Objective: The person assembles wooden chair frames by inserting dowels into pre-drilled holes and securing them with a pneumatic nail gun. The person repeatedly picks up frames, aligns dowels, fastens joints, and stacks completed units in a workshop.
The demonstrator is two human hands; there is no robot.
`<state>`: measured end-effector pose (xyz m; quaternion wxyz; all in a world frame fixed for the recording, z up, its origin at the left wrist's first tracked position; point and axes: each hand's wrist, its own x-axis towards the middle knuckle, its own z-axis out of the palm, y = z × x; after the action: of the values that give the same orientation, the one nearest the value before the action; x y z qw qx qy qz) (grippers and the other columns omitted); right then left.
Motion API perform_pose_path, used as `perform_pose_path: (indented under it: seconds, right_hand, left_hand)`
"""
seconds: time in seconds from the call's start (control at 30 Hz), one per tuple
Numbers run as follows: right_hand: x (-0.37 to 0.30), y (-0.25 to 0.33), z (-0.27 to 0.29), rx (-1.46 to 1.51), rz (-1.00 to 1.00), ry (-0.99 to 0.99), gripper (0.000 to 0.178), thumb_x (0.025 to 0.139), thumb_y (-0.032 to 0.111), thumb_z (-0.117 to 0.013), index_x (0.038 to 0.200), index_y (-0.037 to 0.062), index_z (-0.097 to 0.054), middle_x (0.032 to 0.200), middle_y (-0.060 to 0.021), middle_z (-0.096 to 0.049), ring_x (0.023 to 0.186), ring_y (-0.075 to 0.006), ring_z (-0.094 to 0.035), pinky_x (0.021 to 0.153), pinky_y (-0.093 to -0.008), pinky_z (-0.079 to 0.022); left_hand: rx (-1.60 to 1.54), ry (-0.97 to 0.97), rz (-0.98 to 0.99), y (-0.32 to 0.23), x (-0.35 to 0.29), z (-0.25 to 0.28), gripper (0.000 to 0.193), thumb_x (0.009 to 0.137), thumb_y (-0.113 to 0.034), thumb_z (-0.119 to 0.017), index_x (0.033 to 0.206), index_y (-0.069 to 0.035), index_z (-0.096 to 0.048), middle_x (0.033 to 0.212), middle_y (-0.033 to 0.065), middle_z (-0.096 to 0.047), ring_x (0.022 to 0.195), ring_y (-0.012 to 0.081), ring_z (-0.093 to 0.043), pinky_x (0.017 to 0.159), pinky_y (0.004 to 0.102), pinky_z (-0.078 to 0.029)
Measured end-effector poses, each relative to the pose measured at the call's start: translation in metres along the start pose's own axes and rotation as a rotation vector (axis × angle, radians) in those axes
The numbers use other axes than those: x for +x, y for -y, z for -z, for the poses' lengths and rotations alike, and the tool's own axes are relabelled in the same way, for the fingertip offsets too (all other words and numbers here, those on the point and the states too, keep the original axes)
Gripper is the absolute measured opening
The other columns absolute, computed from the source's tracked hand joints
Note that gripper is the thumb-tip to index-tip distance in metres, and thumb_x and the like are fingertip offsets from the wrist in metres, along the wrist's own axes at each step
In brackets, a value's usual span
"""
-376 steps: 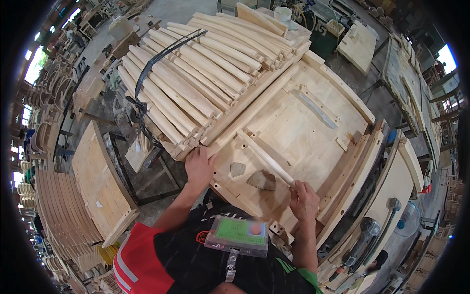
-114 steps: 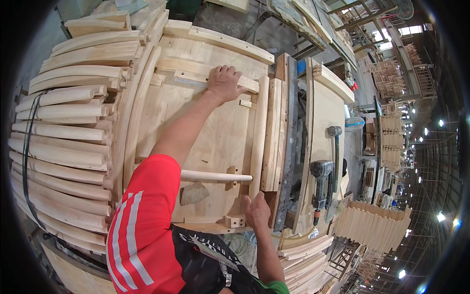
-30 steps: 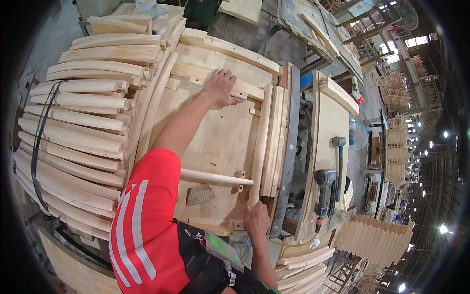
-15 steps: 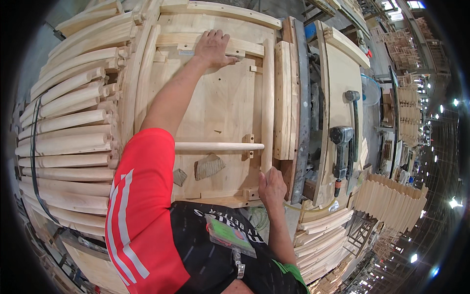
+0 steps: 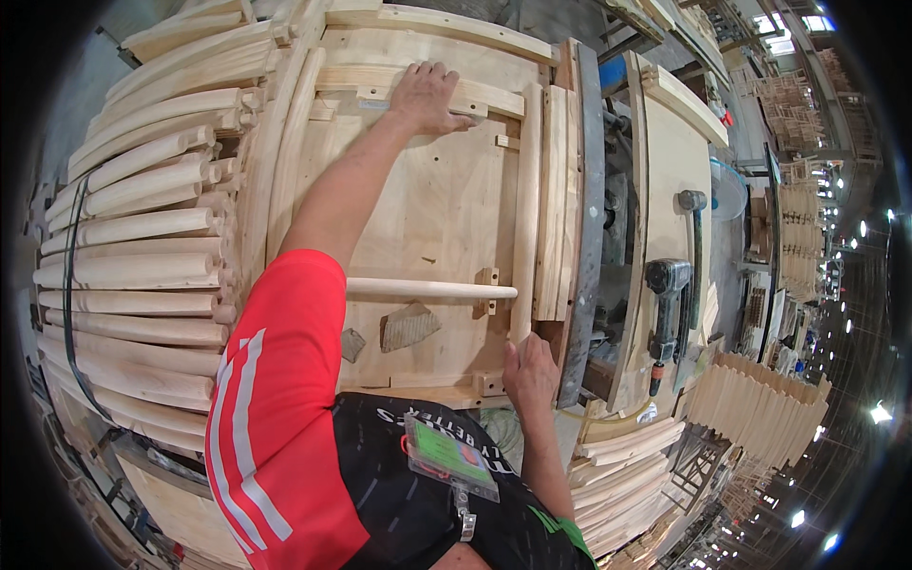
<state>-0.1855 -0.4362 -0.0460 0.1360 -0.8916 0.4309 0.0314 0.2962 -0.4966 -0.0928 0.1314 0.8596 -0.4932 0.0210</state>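
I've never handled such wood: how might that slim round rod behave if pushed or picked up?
The wooden rod is probably stiff, since it runs straight. Being slim, it should feel light. Its round shape might let it roll if loose, though the post at its end may hold it.

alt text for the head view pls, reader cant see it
A person's left hand lies on a wooden rail while their right hand touches the near end of a rounded wooden post. Strapped wooden rods lie to the left, a black air tool and hammer to the right.
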Motion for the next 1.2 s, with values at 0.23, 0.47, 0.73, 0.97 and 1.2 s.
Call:
perform_pose_path:
  seconds: [0.23,0.47,0.73,0.97,1.2]
  right_hand:
    - [0.008,-0.005,0.052,0.05,0.05,-0.001,0.027,0.097,0.028,-0.075,0.109,0.0053,-0.069,0.101,-0.0189,-0.068,0.088,-0.0421,-0.068,0.076,-0.0515,-0.055]
    - [0.057,-0.099,0.149,-0.325,-0.068,-0.592,0.05,0.097,0.023,-0.073,0.138,-0.0042,-0.059,0.114,-0.0261,-0.064,0.111,-0.0457,-0.062,0.094,-0.0542,-0.05]
    - [0.104,-0.18,0.155,-0.241,0.187,-0.429,0.072,0.103,0.031,-0.067,0.159,-0.0052,-0.04,0.14,-0.0364,-0.06,0.128,-0.0519,-0.059,0.104,-0.0543,-0.049]
    - [0.089,-0.167,0.182,-0.105,-0.004,-0.137,0.071,0.105,0.034,-0.063,0.156,-0.01,-0.042,0.122,-0.0402,-0.068,0.117,-0.0567,-0.064,0.1,-0.0564,-0.051]
    - [0.027,-0.006,0.183,-0.329,0.464,0.224,0.072,0.1,0.032,-0.07,0.154,-0.0085,-0.045,0.116,-0.0307,-0.073,0.1,-0.0481,-0.073,0.084,-0.0542,-0.058]
  left_hand:
    - [0.02,0.038,0.021,0.004,-0.005,0.005,0.097,0.082,-0.08,-0.071,0.141,-0.003,-0.059,0.141,0.0157,-0.059,0.138,0.0321,-0.051,0.121,0.0462,-0.035]
    - [-0.04,-0.12,0.059,-0.014,-0.015,-0.003,0.094,0.083,-0.071,-0.076,0.143,-0.002,-0.057,0.143,0.0175,-0.058,0.142,0.0357,-0.047,0.124,0.0505,-0.03]
    - [-0.384,-0.481,0.372,-0.082,-0.075,0.0,0.071,0.086,-0.049,-0.081,0.135,0.001,-0.063,0.136,0.0206,-0.062,0.139,0.0423,-0.05,0.122,0.0556,-0.034]
    - [-1.328,0.182,0.193,-0.206,-0.216,0.043,0.061,0.103,-0.049,-0.068,0.133,0.004,-0.065,0.123,0.0234,-0.071,0.107,0.0325,-0.073,0.096,0.0437,-0.058]
    - [-2.046,0.786,0.495,-0.209,-0.306,0.062,0.079,0.101,-0.073,-0.058,0.142,-0.006,-0.059,0.114,0.0131,-0.074,0.102,0.0264,-0.075,0.079,0.0394,-0.066]
